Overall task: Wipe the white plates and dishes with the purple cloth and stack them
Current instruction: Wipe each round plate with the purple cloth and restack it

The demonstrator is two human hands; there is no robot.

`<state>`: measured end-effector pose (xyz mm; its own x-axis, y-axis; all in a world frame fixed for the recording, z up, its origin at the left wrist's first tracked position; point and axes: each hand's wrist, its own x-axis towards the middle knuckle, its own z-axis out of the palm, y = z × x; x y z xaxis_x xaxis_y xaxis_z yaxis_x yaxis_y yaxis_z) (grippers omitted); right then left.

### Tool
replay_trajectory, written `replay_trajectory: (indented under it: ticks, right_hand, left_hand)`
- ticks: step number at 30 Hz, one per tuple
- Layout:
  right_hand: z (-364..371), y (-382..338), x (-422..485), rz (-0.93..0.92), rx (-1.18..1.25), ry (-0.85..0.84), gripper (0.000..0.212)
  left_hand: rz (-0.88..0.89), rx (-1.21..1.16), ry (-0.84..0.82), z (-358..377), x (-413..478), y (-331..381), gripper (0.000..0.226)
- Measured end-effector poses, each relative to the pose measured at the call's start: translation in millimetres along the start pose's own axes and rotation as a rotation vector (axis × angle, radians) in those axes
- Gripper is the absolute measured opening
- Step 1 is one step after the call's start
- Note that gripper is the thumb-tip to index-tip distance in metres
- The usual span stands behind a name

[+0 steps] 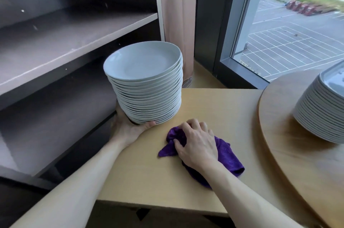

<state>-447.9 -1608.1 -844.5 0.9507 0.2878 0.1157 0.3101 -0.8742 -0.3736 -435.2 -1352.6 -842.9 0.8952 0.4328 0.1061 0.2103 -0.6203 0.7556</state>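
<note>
A tall stack of white plates stands at the left edge of a light wooden table. My left hand cups the bottom of that stack from the left and below, thumb against the lowest plates. My right hand lies palm down on a crumpled purple cloth on the table, fingers curled into its folds. A second stack of white dishes sits on a round wooden tabletop at the right, partly cut off by the frame edge.
Dark open shelves rise at the left, close to the plate stack. A beige curtain and a large window stand behind the table. The round tabletop overlaps the right side of the rectangular table.
</note>
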Motion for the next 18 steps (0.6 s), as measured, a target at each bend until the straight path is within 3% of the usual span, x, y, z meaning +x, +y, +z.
replay_trajectory:
  ticks: [4,6,8,12,18]
  right_hand:
    - [-7,-4,-37,-0.026,-0.028,-0.065,0.038]
    - [-10,-9,-49,-0.017,-0.024,-0.067,0.042]
    - [-10,-15,-58,0.012,-0.040,-0.064,0.049]
    - [6,-51,-56,0.060,-0.121,-0.038,0.043]
    - [36,-101,-20,0.100,-0.104,-0.008,0.027]
  left_hand:
    - [-0.014,0.003,-0.061,-8,-24,4,0.144]
    - [-0.015,0.195,-0.175,-12,-48,-5,0.139]
    - [-0.004,0.396,-0.245,-17,-74,-19,0.118]
    - [0.005,0.484,-0.155,-35,-106,-39,0.078]
    - [0.014,0.432,-0.115,-33,-110,-34,0.056]
